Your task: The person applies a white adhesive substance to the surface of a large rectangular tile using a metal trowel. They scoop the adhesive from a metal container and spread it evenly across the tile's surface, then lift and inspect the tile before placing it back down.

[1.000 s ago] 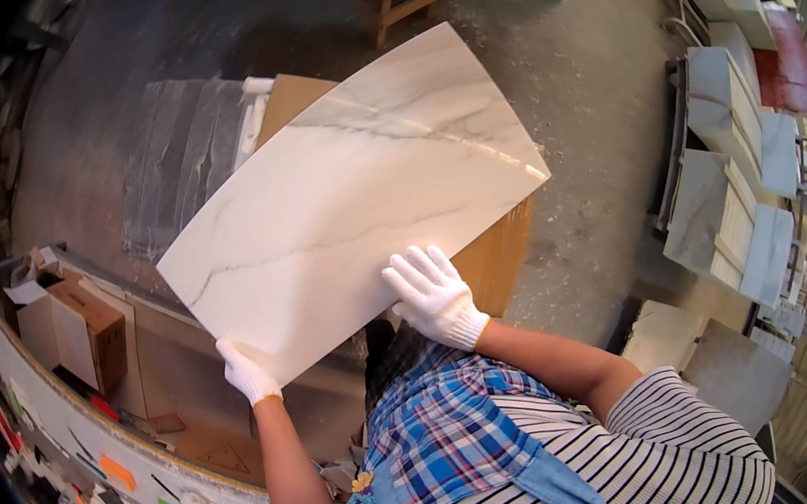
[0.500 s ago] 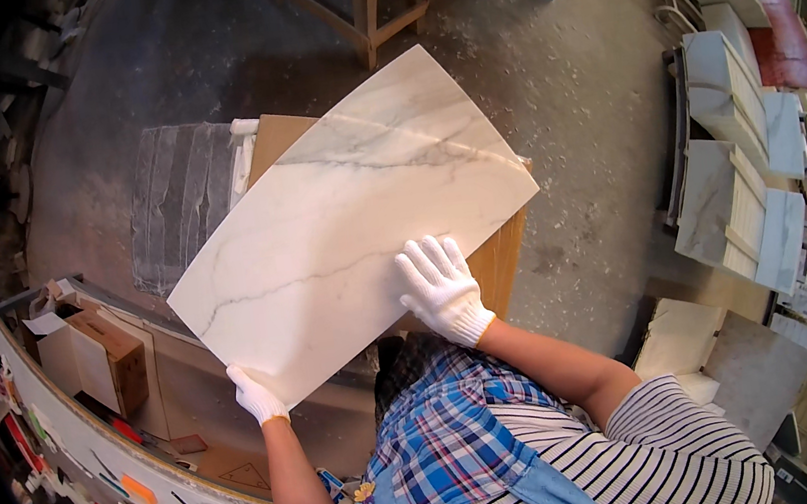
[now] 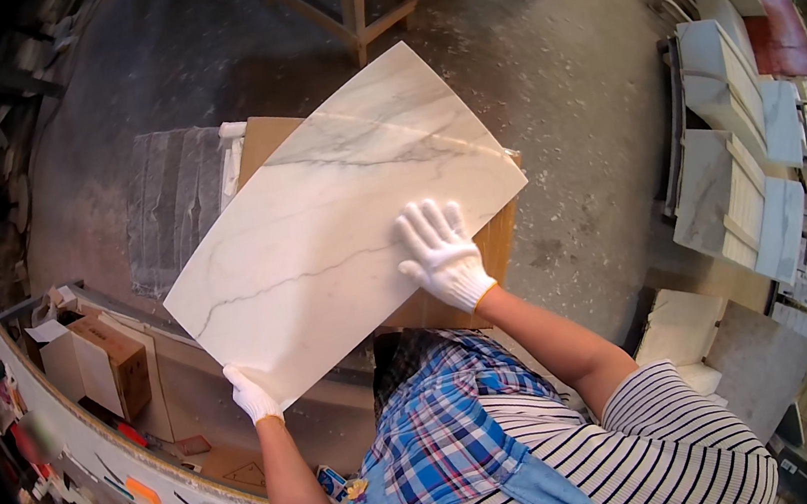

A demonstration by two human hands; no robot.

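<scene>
Speckled concrete floor (image 3: 574,161) fills a workshop. From left: an open cardboard box (image 3: 118,349); a white-gloved left hand (image 3: 254,393), thumb on top, clamped on the near corner of a grey-veined marble-patterned slab (image 3: 311,233) angled over brown cardboard (image 3: 262,146); a gloved right hand (image 3: 442,255) flat upon it, fingers slightly apart; stacked pale slabs (image 3: 708,189).

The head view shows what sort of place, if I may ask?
Probably a stone or tile workshop: a pale veined slab, stacked stone-like panels at right, and a wooden stand.
</scene>
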